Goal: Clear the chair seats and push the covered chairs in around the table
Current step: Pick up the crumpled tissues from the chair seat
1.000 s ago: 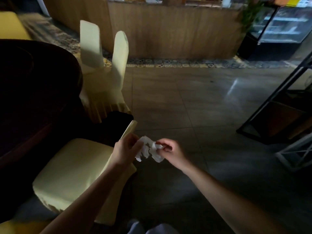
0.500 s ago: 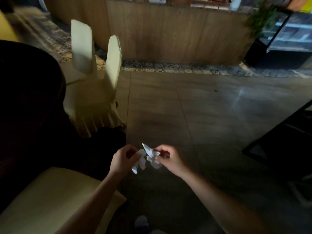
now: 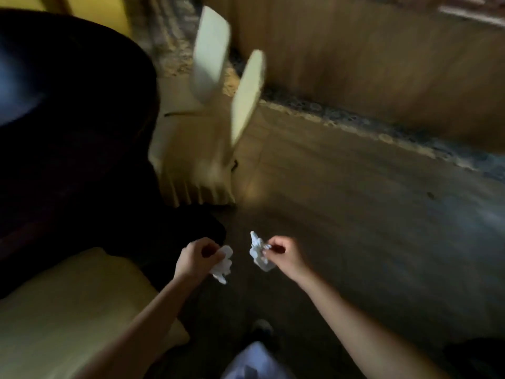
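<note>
My left hand (image 3: 197, 259) grips one crumpled white tissue piece (image 3: 223, 266). A second crumpled white piece (image 3: 258, 255) is pinched in my right hand (image 3: 282, 255). The two pieces hang a small gap apart above the tiled floor. A cream-covered chair seat (image 3: 68, 305) lies bare at the lower left, under my left forearm. Two more cream-covered chairs (image 3: 202, 138) stand at the upper middle, their backs upright, next to the dark-clothed round table (image 3: 68, 119) on the left. The picture is blurred.
A wooden counter front (image 3: 382, 64) runs along the top right, with a patterned tile strip (image 3: 369, 127) at its foot. Brown floor tiles (image 3: 369, 214) spread to the right. My shoe and trouser leg (image 3: 257, 356) show at the bottom.
The tissue held between both hands has come apart into two pieces, one in each hand, and the hands have moved apart. The view has swung left and down with blur.
</note>
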`<state>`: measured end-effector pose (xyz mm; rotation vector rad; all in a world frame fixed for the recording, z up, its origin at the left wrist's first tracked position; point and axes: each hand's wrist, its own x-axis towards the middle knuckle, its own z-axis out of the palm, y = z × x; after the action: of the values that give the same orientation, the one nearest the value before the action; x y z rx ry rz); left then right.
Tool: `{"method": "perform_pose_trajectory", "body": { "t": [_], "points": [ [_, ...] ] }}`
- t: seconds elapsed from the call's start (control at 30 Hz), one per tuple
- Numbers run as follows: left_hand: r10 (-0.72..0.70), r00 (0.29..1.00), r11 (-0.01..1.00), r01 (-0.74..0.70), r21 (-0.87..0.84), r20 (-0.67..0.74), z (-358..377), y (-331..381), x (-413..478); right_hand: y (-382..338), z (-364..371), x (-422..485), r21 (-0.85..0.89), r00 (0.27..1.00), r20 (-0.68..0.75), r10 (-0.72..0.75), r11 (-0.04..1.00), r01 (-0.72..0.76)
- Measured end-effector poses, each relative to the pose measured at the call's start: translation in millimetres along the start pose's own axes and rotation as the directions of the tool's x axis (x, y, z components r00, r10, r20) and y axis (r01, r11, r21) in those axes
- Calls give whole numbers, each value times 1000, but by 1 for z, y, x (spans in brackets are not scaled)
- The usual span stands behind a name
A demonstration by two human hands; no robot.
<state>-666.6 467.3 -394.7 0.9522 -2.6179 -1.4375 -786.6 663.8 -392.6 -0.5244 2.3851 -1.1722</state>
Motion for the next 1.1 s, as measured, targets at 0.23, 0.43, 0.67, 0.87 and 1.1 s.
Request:
{"method": "perform_pose_trajectory", "body": {
  "t": [0.23,0.43,0.67,0.87,1.1],
  "points": [
    [-259,953,965,247,-91,-159,2,-5,52,-15,-10,123,-132,962,263,-68,986,105],
    [-453,855,888,411,-205,-251,-20,-27,83,-30,38,208,-170,885,464,-38,977,131],
    [-618,739,775,517,-364,-267,-51,-61,155,-60,102,296,-238,807,588,59,966,103],
    [-683,700,715,580,-391,-210,-65,-77,231,-68,144,370,-320,797,590,130,944,83],
    [-775,618,600,654,-462,-131,-20,-106,310,-9,191,436,-460,681,658,320,888,28]
  ]
}}
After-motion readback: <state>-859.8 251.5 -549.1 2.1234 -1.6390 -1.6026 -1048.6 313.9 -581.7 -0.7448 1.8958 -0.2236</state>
